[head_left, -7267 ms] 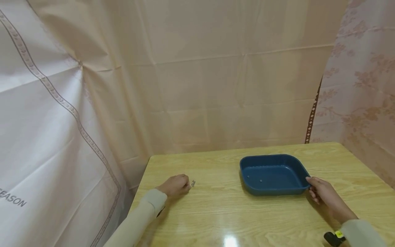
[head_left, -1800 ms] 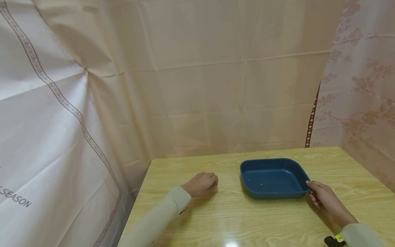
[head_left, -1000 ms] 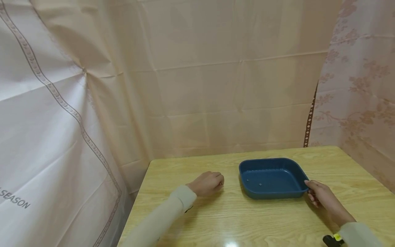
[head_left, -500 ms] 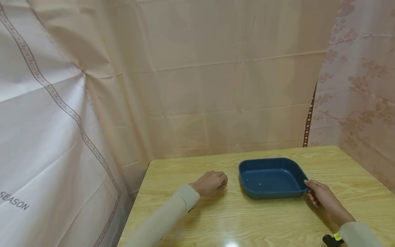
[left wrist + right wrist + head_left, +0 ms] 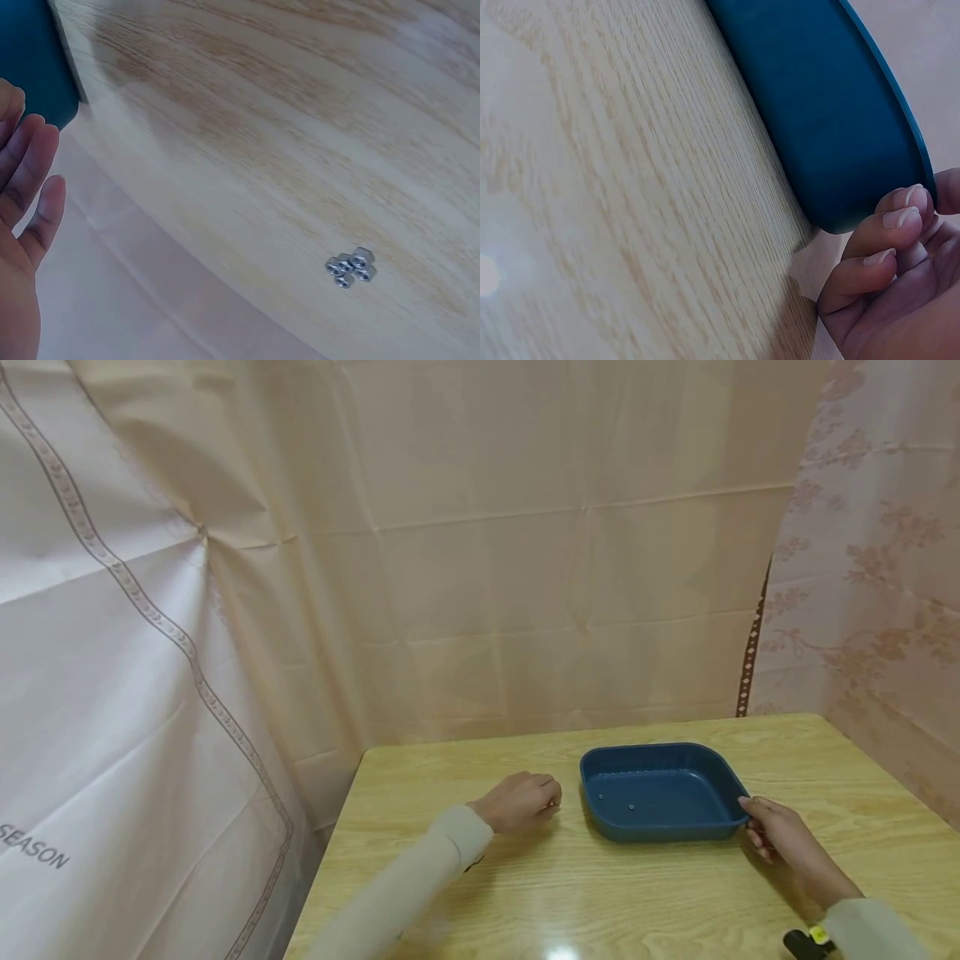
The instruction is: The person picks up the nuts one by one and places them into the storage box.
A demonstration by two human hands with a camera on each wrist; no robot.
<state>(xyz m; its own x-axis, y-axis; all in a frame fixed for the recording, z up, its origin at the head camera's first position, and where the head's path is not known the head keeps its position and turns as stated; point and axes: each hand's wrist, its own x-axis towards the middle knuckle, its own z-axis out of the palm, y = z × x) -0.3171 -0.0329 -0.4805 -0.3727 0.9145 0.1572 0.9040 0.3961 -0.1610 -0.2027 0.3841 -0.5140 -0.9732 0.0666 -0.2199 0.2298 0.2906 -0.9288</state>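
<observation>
A dark blue plastic tray (image 5: pixel 720 777) lies on the wooden table (image 5: pixel 600 893), with two tiny metal nuts (image 5: pixel 632 807) inside it. My right hand (image 5: pixel 772 831) grips the tray's near right corner. In the right wrist view its fingers (image 5: pixel 889 225) curl against the tray wall (image 5: pixel 825 97). My left hand (image 5: pixel 525 802) hovers just left of the tray with its fingertips drawn together in a pinch. What it pinches is too small to see. In the left wrist view a cluster of nuts (image 5: pixel 350 267) lies on the table behind the left fingers (image 5: pixel 30 195), and the tray corner (image 5: pixel 30 67) shows ahead.
Beige and pink curtains (image 5: pixel 525 568) close off the table on the left, back and right. The table's left edge (image 5: pixel 330 868) drops off near my left sleeve (image 5: pixel 405 902). A black and yellow wrist device (image 5: pixel 813 939) sits on my right arm.
My left hand has left the nut cluster and moved right, now close to the tray's left wall. The right hand and tray have stayed put.
</observation>
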